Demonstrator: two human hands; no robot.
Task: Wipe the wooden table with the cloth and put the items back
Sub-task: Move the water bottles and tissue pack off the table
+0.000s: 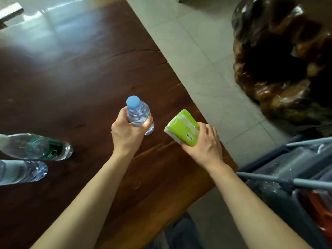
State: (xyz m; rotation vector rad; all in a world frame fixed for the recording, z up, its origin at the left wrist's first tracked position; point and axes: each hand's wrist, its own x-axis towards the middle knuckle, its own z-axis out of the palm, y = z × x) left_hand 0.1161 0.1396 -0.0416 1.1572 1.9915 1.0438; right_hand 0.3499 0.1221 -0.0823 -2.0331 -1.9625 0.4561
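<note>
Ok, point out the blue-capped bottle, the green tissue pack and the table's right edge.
blue-capped bottle [133, 101]: head view, on its cap.
green tissue pack [181, 130]: head view, green face.
table [177, 79]: head view, right edge.

I see my left hand [128, 131] wrapped around a small water bottle [138, 114] with a blue cap [133, 101], held upright above the table [75, 78]. My right hand [203, 143] grips a green tissue pack [181, 129] over the table's right edge. Two more bottles [38, 147] stand near its left side, just beside each other. A grey cart [291, 177] sits past the right edge, on the tiled floor [206, 56].
</note>
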